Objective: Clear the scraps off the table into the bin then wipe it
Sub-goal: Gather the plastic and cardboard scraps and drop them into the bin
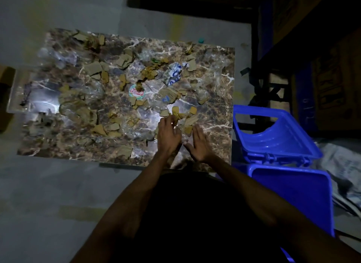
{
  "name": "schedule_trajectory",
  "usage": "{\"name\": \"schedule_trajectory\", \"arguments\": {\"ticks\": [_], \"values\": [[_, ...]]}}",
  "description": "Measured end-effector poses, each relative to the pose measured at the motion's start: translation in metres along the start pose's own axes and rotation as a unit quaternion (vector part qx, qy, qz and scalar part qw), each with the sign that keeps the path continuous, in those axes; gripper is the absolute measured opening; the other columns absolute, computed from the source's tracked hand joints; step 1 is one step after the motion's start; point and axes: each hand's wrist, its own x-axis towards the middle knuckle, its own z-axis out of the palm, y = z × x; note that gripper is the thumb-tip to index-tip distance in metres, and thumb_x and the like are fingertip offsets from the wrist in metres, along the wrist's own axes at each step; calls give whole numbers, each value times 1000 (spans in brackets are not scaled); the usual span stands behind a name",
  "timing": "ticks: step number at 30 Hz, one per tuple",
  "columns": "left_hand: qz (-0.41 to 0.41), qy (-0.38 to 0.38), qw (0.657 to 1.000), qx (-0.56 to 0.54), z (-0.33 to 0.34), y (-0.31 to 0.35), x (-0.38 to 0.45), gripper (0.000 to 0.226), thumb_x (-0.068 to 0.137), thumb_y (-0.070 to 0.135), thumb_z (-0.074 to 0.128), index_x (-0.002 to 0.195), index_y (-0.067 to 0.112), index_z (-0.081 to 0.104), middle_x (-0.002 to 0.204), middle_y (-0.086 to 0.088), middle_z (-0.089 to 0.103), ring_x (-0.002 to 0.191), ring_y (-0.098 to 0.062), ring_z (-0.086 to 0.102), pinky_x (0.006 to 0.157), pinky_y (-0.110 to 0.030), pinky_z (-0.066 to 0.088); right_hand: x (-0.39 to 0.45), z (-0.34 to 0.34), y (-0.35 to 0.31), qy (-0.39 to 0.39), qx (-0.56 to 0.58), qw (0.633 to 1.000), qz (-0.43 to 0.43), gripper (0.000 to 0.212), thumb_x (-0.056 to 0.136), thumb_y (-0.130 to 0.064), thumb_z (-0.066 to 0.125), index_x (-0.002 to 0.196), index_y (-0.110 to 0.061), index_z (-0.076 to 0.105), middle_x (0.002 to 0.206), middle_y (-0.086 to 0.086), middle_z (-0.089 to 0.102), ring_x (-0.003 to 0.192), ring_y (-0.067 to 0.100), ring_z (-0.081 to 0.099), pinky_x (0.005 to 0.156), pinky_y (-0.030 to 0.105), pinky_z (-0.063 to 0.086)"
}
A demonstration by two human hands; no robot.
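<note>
Head view: only camera, dim and slightly blurred.
Scraps: torn cardboard scraps (125, 60) and clear plastic film (93, 94) lie scattered over most of the marble-pattern table (220, 110); a round red-and-white label (137, 92) sits mid-table, a blue-and-white wrapper (173, 74) just beyond it.
Bin: blue bin (273, 133) stands just right of the table's near right corner, mouth open, lid (293, 200) hanging toward the person.
Left hand (168, 134): fingers loosely bent over a small cluster of cardboard and film near the table's near right corner; touching the pile, but whether it has any piece pinched I can't tell.
Right hand (201, 143): fingers straight and together, palm facing the left hand, edge down on the table, holding nothing; it walls the cluster from the bin side.
Risk, spill: light film and small pieces could slip between the palms or drop into the gap between table edge and bin rim when carried across.
Risk, scatter: a fast sweep would likely push loose pieces off the near edge onto the floor (58, 184).
Risk, light: glare patches on the marble may hide clear film, so bits get missed before wiping.
Room: floor off the table's left and near sides looks open; right side is crowded by the bin and dark cartons (322, 86).
Wipe: no cloth visible.
</note>
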Motion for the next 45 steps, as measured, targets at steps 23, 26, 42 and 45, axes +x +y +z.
{"name": "schedule_trajectory", "arguments": {"ticks": [23,26,42,45], "values": [[176,-159,934,267,16,23,65,58,92,28,54,148,13,45,152,-13,46,149,-34,30,124,-53,18,37,-19,6,101,81,992,6,71,101,-50,52,159,-12,36,167,11,30,154,26,26,126,49,24],[166,-198,910,324,25,33,87,69,88,36,63,149,11,42,155,-13,42,149,-36,29,122,-53,21,45,-50,34,192,109,975,25,64,102,-47,56,153,-10,43,157,13,37,146,31,39,118,55,36],[42,-277,841,464,76,71,124,103,92,37,71,159,-5,6,164,-33,11,150,-52,18,121,-56,22,103,-94,81,217,126,964,-89,46,103,-39,58,138,-8,59,142,12,55,136,34,49,109,60,40],[54,-298,827,474,74,68,127,118,81,31,82,159,-7,1,165,-34,4,152,-52,11,123,-56,20,120,-118,83,295,177,938,-34,53,106,-38,56,144,-3,50,145,15,49,138,32,47,113,55,40]]}}
